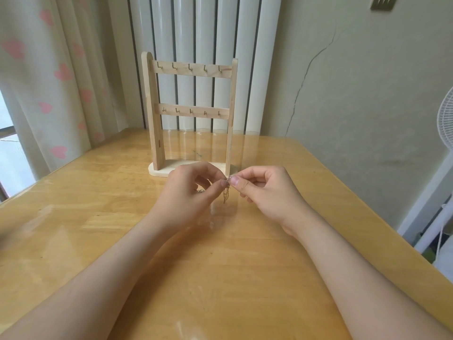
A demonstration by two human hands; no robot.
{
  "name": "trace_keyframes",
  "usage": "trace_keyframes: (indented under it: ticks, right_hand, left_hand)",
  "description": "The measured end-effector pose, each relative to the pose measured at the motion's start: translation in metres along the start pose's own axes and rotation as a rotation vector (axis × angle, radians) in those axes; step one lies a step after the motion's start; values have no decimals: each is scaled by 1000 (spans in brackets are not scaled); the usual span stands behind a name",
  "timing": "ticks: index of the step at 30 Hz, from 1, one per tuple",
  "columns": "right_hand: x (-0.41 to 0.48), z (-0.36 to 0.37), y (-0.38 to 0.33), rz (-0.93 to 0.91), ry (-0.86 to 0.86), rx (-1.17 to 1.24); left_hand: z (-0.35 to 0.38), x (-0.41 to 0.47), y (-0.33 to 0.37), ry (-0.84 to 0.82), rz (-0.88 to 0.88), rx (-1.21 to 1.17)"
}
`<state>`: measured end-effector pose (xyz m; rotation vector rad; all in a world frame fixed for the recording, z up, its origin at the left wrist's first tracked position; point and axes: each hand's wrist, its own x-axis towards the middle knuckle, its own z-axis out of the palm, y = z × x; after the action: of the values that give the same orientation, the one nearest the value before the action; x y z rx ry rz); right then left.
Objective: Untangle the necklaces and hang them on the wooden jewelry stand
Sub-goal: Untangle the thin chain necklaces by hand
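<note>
Now my left hand (190, 190) and right hand (259, 190) almost touching, both pinching thin gold necklaces (226, 192) dangling over the table (98, 217), wooden jewelry stand (191, 114) at 12 o'clock, hooks bare.

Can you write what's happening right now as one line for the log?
step: untangling | left hand: pinches necklaces | right hand: pinches necklaces | stand: hooks bare
</note>
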<state>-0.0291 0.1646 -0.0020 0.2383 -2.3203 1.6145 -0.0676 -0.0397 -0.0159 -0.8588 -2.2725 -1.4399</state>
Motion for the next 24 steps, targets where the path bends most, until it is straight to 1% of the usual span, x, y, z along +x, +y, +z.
trace_keyframes:
  ticks: [2,4,7,11,15,21,24]
  right_hand:
    - [0,-1,0,6,33,-11]
    - [1,-1,0,6,33,-20]
    - [0,0,0,-17,69,-98]
    - [-1,0,-3,1,62,-68]
    - [-1,1,-5,34,47,13]
    - [0,2,-6,50,96,77]
    - [-2,3,-8,65,84,124]
  left_hand:
    - [0,0,-1,12,-5,23]
    - [1,-1,-2,-15,-2,50]
    - [2,0,-2,-43,-8,82]
    - [1,1,-3,-24,-18,73]
    - [2,0,-1,-28,-3,84]
    - [2,0,-2,-76,-8,33]
    - [3,0,-1,-83,-16,-31]
